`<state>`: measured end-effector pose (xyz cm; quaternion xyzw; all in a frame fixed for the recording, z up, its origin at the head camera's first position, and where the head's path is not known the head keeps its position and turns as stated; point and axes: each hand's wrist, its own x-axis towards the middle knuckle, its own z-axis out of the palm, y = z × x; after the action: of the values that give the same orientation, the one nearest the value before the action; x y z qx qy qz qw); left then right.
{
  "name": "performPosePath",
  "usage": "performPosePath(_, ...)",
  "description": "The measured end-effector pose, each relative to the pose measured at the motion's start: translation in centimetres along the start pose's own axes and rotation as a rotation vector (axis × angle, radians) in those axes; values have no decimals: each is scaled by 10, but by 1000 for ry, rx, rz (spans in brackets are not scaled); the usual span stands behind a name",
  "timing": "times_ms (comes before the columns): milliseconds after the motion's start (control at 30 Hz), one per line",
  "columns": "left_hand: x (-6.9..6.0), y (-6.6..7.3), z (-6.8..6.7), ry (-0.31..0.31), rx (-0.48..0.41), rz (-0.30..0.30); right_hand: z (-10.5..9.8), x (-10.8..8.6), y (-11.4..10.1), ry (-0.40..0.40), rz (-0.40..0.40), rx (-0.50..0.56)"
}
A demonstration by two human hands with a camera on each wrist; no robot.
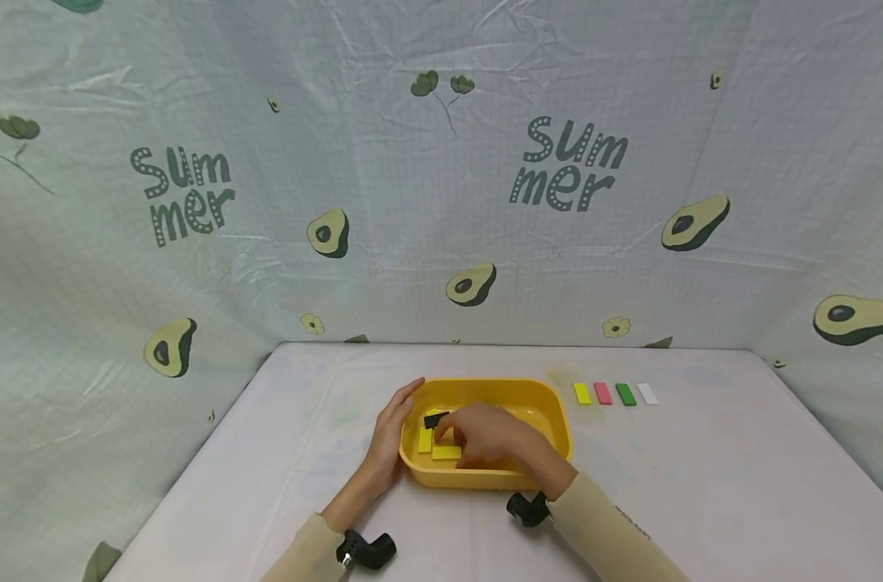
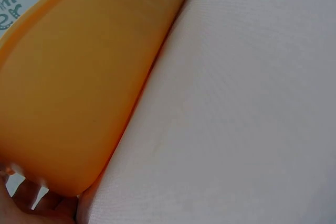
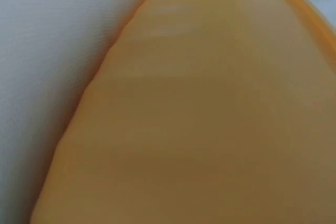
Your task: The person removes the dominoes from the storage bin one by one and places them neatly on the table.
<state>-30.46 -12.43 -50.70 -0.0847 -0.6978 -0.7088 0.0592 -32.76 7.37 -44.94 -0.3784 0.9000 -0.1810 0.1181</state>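
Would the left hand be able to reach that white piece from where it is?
Probably not directly: the left hand rests against one end of the yellow tub, and the tub, with the right hand inside, lies between it and the white piece.

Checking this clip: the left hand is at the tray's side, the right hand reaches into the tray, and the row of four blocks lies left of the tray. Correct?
Not quite: the four blocks lie right of the tray, as the head view shows. The left hand and right hand are as you say.
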Motion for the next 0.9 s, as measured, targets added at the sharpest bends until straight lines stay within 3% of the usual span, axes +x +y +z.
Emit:
performPosePath(333,0,1,0,-4,-5,-1,2,2,1,-13,36,18)
performPosePath(600,2,1,0,-2,-6,-2,0,1,3,-5,-30,-28)
performPosePath(900,3,-1,0,3,-5,-11,0,2,3,-28,39,22)
